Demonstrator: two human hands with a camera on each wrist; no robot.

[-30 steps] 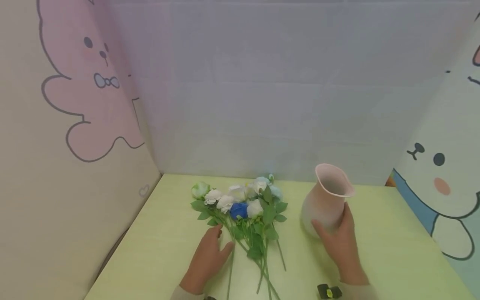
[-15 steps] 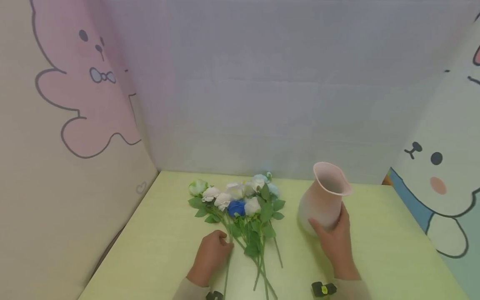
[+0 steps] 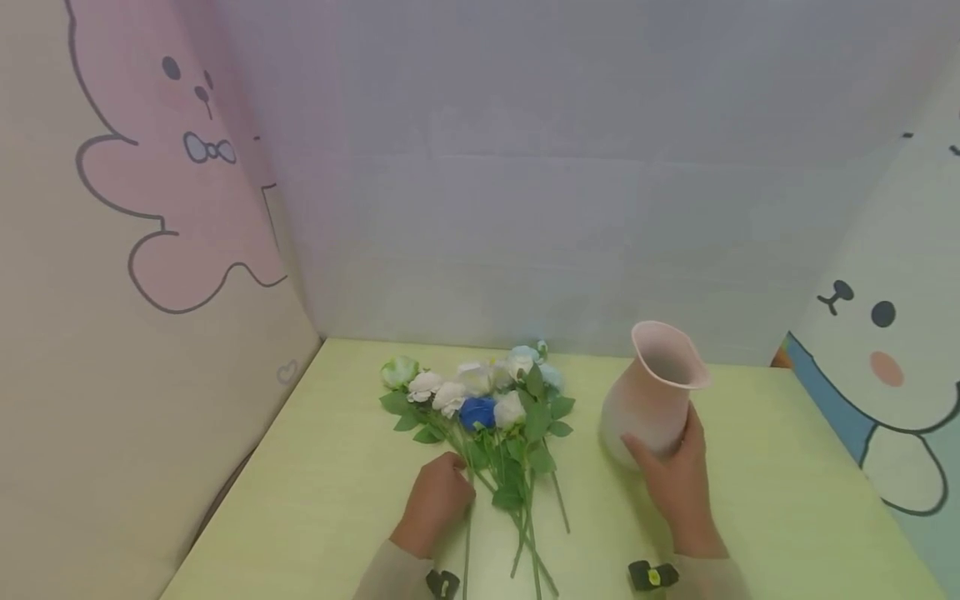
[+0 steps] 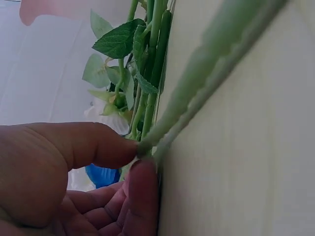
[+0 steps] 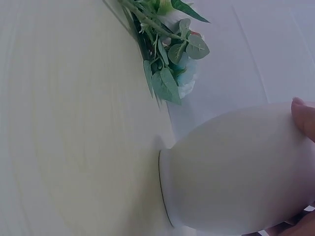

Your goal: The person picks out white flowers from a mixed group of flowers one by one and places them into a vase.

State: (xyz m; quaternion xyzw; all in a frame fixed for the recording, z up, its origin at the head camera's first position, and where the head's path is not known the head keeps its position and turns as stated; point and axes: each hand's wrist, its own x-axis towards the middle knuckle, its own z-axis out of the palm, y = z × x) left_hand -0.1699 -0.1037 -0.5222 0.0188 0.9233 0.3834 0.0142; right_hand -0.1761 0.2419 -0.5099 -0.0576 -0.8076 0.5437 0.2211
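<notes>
My left hand [image 3: 437, 502] pinches a green flower stem [image 4: 199, 81] between thumb and forefinger, close over the table, at the left of the pile. The artificial flowers lie spread in a fan: a blue rose [image 3: 477, 412], a white rose [image 3: 509, 410], a pale green bloom [image 3: 400, 372] and several others, with leafy stems crossing toward me. To the right, my right hand [image 3: 678, 492] grips the side of a pale pink and white vase [image 3: 643, 404], thumb in front and fingers round the far side. Its flared mouth faces up; its base [image 5: 166, 184] is at the tabletop.
The pale yellow table [image 3: 780, 467] ends at a grey-white cloth backdrop [image 3: 480, 250]. Cloth panels with a pink cartoon bear [image 3: 195, 208] and a white cartoon animal [image 3: 855, 375] flank it left and right.
My left hand has moved from reaching beside the leftmost stem, fingers apart, to pinching it. The right hand keeps its hold on the vase. The head view has shifted slightly.
</notes>
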